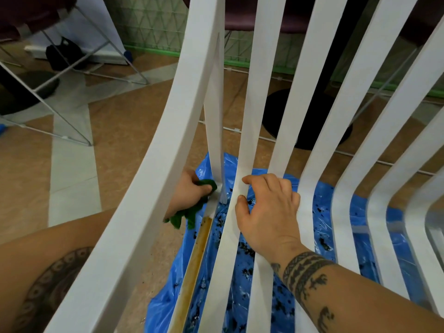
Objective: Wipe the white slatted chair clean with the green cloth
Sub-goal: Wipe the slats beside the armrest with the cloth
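Note:
The white slatted chair [153, 188] fills the view, its curved slats running from the bottom up and to the right. My left hand [189, 195] reaches behind the wide outer slat and grips the green cloth [189, 212], pressing it against the foot of a chair leg [217, 131]. Part of the cloth hangs loose below the hand. My right hand [266, 212] rests on top of the slats, its fingers curled round one slat. A brown-stained edge of the chair [192, 270] runs below the cloth.
A blue plastic sheet [240, 272] speckled with dark dirt lies on the floor under the chair. A metal-framed chair [64, 92] stands at the upper left. A black round table base [310, 116] is behind the slats. Green mesh fencing [156, 25] lines the back.

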`<act>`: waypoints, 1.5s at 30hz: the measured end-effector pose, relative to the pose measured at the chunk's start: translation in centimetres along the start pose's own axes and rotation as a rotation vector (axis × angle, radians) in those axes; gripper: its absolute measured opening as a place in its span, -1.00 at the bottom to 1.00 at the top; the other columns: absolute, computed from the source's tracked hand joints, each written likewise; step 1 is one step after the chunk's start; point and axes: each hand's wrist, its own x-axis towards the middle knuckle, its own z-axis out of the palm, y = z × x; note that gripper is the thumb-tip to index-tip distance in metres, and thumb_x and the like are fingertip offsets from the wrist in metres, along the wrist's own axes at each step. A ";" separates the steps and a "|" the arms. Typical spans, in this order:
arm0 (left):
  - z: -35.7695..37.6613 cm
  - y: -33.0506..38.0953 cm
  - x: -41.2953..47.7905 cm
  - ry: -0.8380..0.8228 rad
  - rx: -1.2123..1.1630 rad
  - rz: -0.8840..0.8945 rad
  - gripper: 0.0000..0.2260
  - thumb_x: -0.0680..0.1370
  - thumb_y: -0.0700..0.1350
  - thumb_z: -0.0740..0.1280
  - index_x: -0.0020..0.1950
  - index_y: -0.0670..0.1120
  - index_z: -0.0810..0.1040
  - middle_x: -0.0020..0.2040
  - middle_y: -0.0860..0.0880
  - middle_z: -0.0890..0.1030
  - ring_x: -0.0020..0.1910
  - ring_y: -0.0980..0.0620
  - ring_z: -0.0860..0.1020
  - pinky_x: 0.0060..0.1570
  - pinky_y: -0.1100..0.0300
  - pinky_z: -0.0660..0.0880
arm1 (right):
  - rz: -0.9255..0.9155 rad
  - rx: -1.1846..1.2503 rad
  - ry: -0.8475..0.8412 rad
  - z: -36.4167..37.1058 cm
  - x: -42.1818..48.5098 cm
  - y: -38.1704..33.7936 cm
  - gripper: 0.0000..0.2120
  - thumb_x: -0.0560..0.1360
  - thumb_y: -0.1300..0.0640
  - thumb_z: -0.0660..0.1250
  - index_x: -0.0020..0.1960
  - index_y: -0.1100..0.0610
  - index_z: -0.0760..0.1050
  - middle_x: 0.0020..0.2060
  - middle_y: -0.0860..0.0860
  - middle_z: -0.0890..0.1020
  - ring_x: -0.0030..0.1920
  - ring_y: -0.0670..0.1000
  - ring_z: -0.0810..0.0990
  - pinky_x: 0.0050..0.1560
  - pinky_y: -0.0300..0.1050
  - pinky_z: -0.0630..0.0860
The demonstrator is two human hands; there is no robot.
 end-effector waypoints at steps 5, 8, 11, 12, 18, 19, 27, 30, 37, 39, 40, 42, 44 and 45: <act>1.7 -0.8 -0.2 0.048 0.594 0.825 -0.88 0.51 -0.14 0.42 0.03 -0.07 0.58 -0.18 -0.02 0.58 -0.10 -0.07 0.54 -0.15 0.07 0.49 | -0.001 0.008 0.012 0.0 -0.1 0.1 -0.67 0.53 -0.10 0.22 0.29 -0.13 0.44 0.13 -0.19 0.46 0.24 -0.05 0.33 0.25 -0.05 0.26; 3.1 -0.6 1.2 0.051 0.933 0.905 -0.76 0.50 -0.22 0.36 0.16 -0.09 0.55 -0.01 -0.07 0.66 0.10 -0.14 0.54 0.04 -0.02 0.53 | 0.000 0.017 0.015 -0.1 -0.1 0.0 -0.66 0.53 -0.11 0.21 0.29 -0.13 0.44 0.13 -0.20 0.46 0.24 -0.05 0.33 0.26 -0.04 0.27; 4.2 0.1 1.8 0.061 1.206 0.828 -0.69 0.57 -0.26 0.26 0.31 -0.14 0.45 0.17 -0.11 0.60 0.22 -0.17 0.49 0.08 -0.04 0.49 | -0.006 0.016 0.017 0.0 -0.1 0.1 -0.67 0.53 -0.10 0.22 0.28 -0.13 0.45 0.12 -0.19 0.47 0.23 -0.05 0.33 0.25 -0.03 0.28; 4.6 0.1 2.0 0.055 1.240 0.796 -0.69 0.58 -0.26 0.24 0.33 -0.16 0.43 0.18 -0.11 0.58 0.21 -0.18 0.49 0.06 -0.04 0.49 | -0.007 0.018 0.020 0.0 -0.1 0.2 -0.67 0.53 -0.09 0.22 0.28 -0.12 0.45 0.12 -0.19 0.47 0.23 -0.05 0.34 0.25 -0.03 0.28; 3.2 2.7 2.3 -0.166 1.384 0.745 -0.91 0.60 -0.26 0.24 -0.07 -0.13 0.50 0.02 -0.13 0.64 0.03 -0.19 0.63 0.02 -0.10 0.61 | -0.010 -0.005 0.007 0.0 -0.2 0.2 -0.66 0.53 -0.10 0.19 0.29 -0.14 0.44 0.11 -0.19 0.47 0.21 -0.07 0.32 0.23 -0.06 0.24; 2.8 3.2 2.3 -0.221 1.414 0.764 -0.82 0.60 -0.26 0.23 -0.20 -0.12 0.41 0.01 -0.14 0.64 0.02 -0.20 0.63 0.03 -0.12 0.61 | -0.009 -0.007 0.003 -0.1 -0.2 0.3 -0.67 0.53 -0.10 0.20 0.29 -0.14 0.44 0.11 -0.20 0.46 0.21 -0.07 0.31 0.23 -0.06 0.23; 1.4 1.4 1.4 -0.446 0.918 0.613 -0.83 0.64 0.01 0.24 0.16 0.02 0.56 -0.03 -0.01 0.62 -0.09 0.01 0.56 0.01 0.05 0.54 | 0.001 0.007 -0.006 -0.3 0.0 0.1 -0.67 0.55 -0.09 0.23 0.30 -0.13 0.43 0.12 -0.20 0.46 0.26 -0.05 0.31 0.24 -0.07 0.20; -1.4 -2.3 0.7 -0.243 0.248 0.478 -0.96 0.62 -0.01 0.34 -0.03 0.09 0.55 -0.18 0.00 0.63 -0.21 0.05 0.61 -0.14 0.11 0.54 | -0.005 0.015 -0.011 -0.2 0.0 0.1 -0.67 0.55 -0.09 0.22 0.30 -0.12 0.44 0.12 -0.19 0.45 0.26 -0.05 0.31 0.22 -0.08 0.19; 0.0 -2.8 -0.1 0.102 -0.201 0.197 -0.85 0.62 -0.06 0.38 0.14 -0.08 0.63 -0.09 -0.10 0.70 -0.38 0.17 0.60 -0.44 0.41 0.45 | -0.002 0.013 -0.008 -0.2 -0.1 -0.1 -0.68 0.55 -0.07 0.23 0.29 -0.11 0.45 0.13 -0.17 0.47 0.25 -0.03 0.31 0.22 -0.06 0.19; 1.6 -1.8 0.8 0.050 -0.043 0.209 -0.78 0.58 0.03 0.42 0.17 -0.02 0.67 -0.03 0.02 0.65 -0.24 0.20 0.55 -0.35 0.44 0.42 | 0.002 0.006 -0.010 -0.3 0.0 -0.2 -0.68 0.55 -0.07 0.23 0.29 -0.11 0.44 0.14 -0.16 0.47 0.25 -0.03 0.30 0.23 -0.03 0.21; 2.3 -1.4 1.2 0.031 0.075 0.220 -0.75 0.56 0.07 0.44 0.17 0.00 0.68 -0.06 0.05 0.63 -0.22 0.18 0.53 -0.31 0.39 0.41 | 0.001 0.003 -0.007 -0.3 0.0 -0.2 -0.68 0.55 -0.07 0.23 0.29 -0.11 0.44 0.14 -0.16 0.47 0.25 -0.03 0.29 0.23 -0.03 0.21; 3.3 -1.3 1.4 0.029 0.249 0.231 -0.71 0.53 0.10 0.45 0.20 0.02 0.68 -0.10 0.05 0.59 -0.16 0.11 0.54 -0.22 0.27 0.41 | -0.005 -0.008 0.000 -0.2 0.0 -0.1 -0.68 0.55 -0.06 0.24 0.29 -0.10 0.45 0.14 -0.15 0.47 0.24 -0.03 0.29 0.22 -0.03 0.22; 3.4 -1.7 1.0 0.032 0.325 0.236 -0.69 0.56 0.07 0.43 0.27 0.03 0.65 -0.01 -0.02 0.63 -0.03 0.02 0.57 -0.10 0.24 0.42 | -0.005 -0.011 0.004 -0.3 0.0 -0.1 -0.68 0.54 -0.06 0.24 0.28 -0.10 0.45 0.13 -0.15 0.47 0.23 -0.03 0.29 0.20 -0.03 0.22; 3.3 -2.0 0.6 0.027 0.329 0.238 -0.69 0.57 0.06 0.42 0.30 0.02 0.64 0.05 -0.03 0.65 0.04 0.00 0.59 -0.06 0.24 0.42 | -0.005 -0.013 0.003 -0.3 -0.1 -0.1 -0.68 0.54 -0.06 0.24 0.28 -0.10 0.45 0.13 -0.15 0.47 0.23 -0.04 0.28 0.19 -0.04 0.21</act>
